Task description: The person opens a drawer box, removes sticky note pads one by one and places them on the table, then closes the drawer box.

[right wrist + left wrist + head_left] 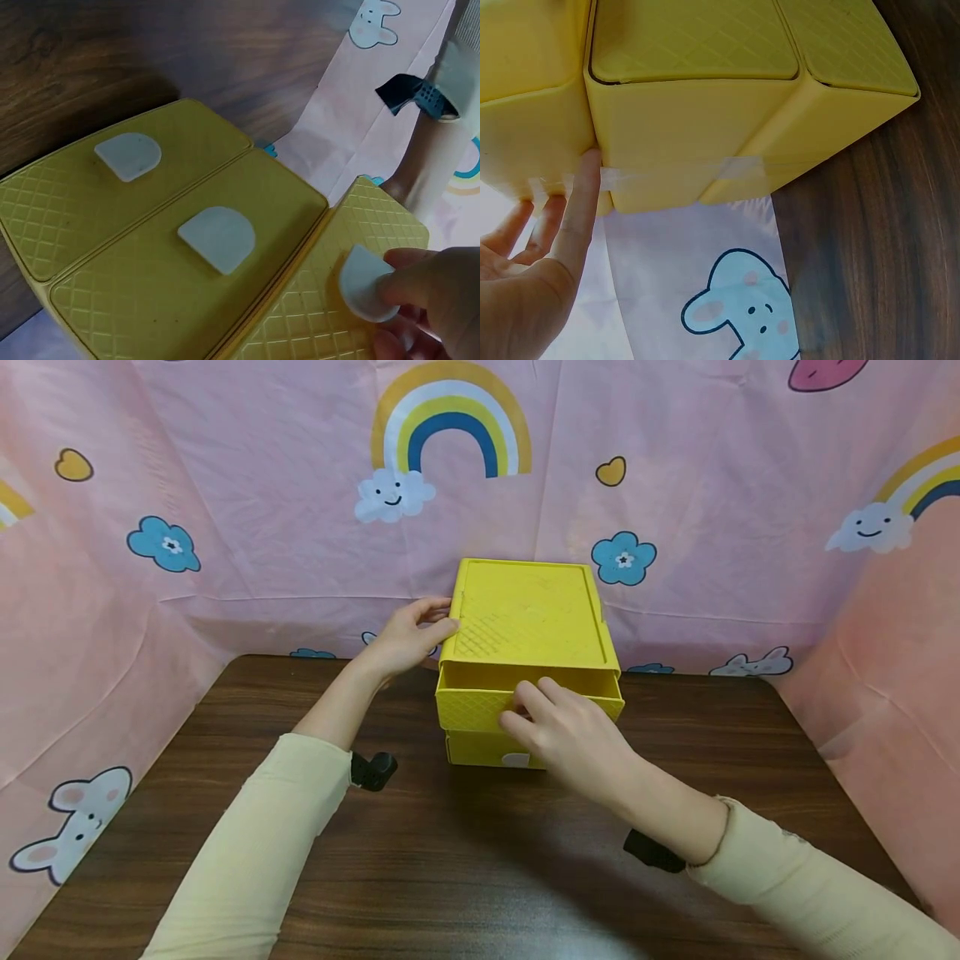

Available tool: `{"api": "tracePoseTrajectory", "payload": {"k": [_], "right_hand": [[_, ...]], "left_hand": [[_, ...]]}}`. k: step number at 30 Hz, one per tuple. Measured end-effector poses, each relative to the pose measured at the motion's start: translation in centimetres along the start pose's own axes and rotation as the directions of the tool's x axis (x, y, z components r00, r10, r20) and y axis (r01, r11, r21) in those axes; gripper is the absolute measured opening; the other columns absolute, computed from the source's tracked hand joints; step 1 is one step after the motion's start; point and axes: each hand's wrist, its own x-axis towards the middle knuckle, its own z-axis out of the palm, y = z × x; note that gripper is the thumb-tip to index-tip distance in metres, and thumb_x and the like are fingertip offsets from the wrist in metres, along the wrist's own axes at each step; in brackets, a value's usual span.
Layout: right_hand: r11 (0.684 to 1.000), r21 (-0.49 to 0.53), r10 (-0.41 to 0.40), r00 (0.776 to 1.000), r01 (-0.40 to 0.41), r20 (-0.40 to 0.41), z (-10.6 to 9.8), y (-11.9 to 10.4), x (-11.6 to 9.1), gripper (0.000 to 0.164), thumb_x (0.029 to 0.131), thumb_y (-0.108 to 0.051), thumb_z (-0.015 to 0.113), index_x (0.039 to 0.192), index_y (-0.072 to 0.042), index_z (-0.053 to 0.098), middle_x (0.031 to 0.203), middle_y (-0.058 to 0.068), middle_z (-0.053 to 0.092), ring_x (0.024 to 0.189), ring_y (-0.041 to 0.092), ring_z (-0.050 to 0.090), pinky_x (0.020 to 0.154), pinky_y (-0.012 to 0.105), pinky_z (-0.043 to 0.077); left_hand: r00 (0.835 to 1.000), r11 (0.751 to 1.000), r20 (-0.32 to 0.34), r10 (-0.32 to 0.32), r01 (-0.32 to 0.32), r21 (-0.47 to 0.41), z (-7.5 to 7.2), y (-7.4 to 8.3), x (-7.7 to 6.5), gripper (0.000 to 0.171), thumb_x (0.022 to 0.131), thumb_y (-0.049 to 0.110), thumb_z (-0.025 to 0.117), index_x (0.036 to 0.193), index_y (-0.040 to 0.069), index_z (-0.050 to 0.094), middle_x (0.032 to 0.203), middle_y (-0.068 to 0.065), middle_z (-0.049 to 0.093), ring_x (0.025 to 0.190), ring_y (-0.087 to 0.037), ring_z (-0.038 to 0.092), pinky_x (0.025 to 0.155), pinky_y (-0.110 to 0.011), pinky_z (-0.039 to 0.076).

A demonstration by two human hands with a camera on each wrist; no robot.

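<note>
Yellow drawer unit (536,606): stands toward the rear of the dark wood-grain table (420,868), its top drawer (474,710) partly extended. Your right hand (570,727) pinches that drawer's white tab (358,277) between thumb and fingers; your left hand (405,639) touches the unit's left side, fingers extended.

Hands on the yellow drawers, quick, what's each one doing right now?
Left hand: open, touching the side of the yellow drawer unit.
Right hand: closed, pinching the white handle of the top drawer.
</note>
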Motion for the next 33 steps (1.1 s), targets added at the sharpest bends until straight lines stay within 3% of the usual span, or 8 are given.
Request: {"api": "tracePoseTrajectory", "payload": {"k": [8,14,24,33], "right_hand": [[1.000,-0.012,0.015,1.000,-0.015,-0.017,0.9,0.9,0.4,0.009,0.081,-0.006,0.069,0.087,-0.008,0.063,0.082,0.006,0.051,0.068,0.019,0.047,0.054,0.021,0.044],[1.000,-0.020,0.023,1.000,-0.023,-0.016,1.4,1.4,0.7,0.013,0.079,0.002,0.068,0.087,-0.008,0.064,0.083,0.006,0.053,0.071,0.020,0.051,0.057,0.022,0.047],[0.998,-0.060,0.029,0.999,-0.030,-0.017,1.8,1.7,0.9,0.011,0.081,0.001,0.066,0.087,-0.008,0.064,0.082,0.007,0.053,0.066,0.019,0.048,0.052,0.021,0.044],[0.993,-0.106,0.041,0.999,-0.043,-0.014,2.1,2.0,1.1,0.012,0.083,0.004,0.062,0.086,-0.008,0.062,0.082,0.007,0.051,0.065,0.019,0.046,0.047,0.022,0.042]], "left_hand": [[1.000,0.999,0.015,-0.002,0.002,-0.048,0.1,0.0,0.0,0.053,0.094,0.030,0.051,0.142,0.016,0.034,0.136,-0.009,0.041,0.115,-0.024,0.050,0.079,-0.040,0.054],[1.000,1.000,0.007,-0.005,0.005,-0.026,0.0,0.0,0.1,0.054,0.094,0.032,0.052,0.142,0.016,0.035,0.136,-0.008,0.041,0.119,-0.022,0.047,0.083,-0.038,0.053],[1.000,1.000,-0.003,0.007,-0.006,0.014,-0.1,0.0,0.0,0.054,0.093,0.033,0.052,0.142,0.016,0.035,0.137,-0.008,0.041,0.124,-0.022,0.043,0.094,-0.042,0.046],[1.000,1.000,-0.006,0.009,-0.009,0.006,-0.1,-0.1,0.1,0.054,0.093,0.033,0.053,0.141,0.015,0.036,0.136,-0.008,0.043,0.121,-0.022,0.045,0.090,-0.041,0.049]]}}
